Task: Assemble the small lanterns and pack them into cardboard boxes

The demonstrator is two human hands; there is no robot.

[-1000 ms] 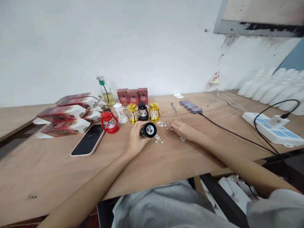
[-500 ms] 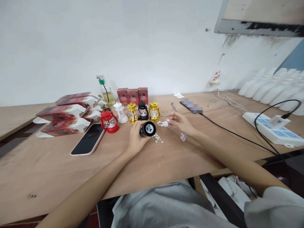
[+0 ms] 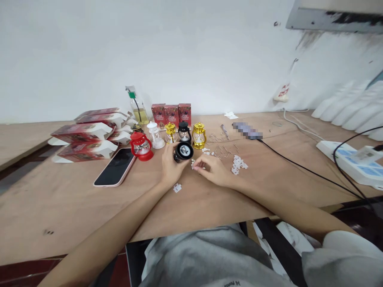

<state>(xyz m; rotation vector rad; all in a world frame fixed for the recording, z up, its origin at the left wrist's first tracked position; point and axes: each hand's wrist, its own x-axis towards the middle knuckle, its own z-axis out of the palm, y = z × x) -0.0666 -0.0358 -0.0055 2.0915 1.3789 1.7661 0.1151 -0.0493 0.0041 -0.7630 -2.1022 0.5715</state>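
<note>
My left hand (image 3: 171, 166) is closed around a small black lantern (image 3: 184, 150), tipped so its round underside faces me. A white disc with a dark metallic part shows inside its rim. Just right of it, my right hand (image 3: 211, 169) has thumb and forefinger pinched together low over several small round silvery discs (image 3: 193, 162); whatever the fingertips hold is hidden. White plastic pieces (image 3: 238, 164) lie in a heap right of this hand. A single white piece (image 3: 177, 187) rests below my left hand. Thin bent wires (image 3: 223, 151) lie beyond my right hand.
Behind stand a red lantern (image 3: 141, 146), a white lantern (image 3: 155, 135), a gold lantern (image 3: 199, 136) and others. Red boxes (image 3: 171, 115), a pump bottle (image 3: 140, 113) and flattened cartons (image 3: 86, 151) sit further back. Phones (image 3: 115, 167) and a power strip (image 3: 350, 163) flank the work area.
My right hand has moved left and nearer, from the white pieces to beside the held lantern. A white piece now shows below my left hand. The view has shifted slightly.
</note>
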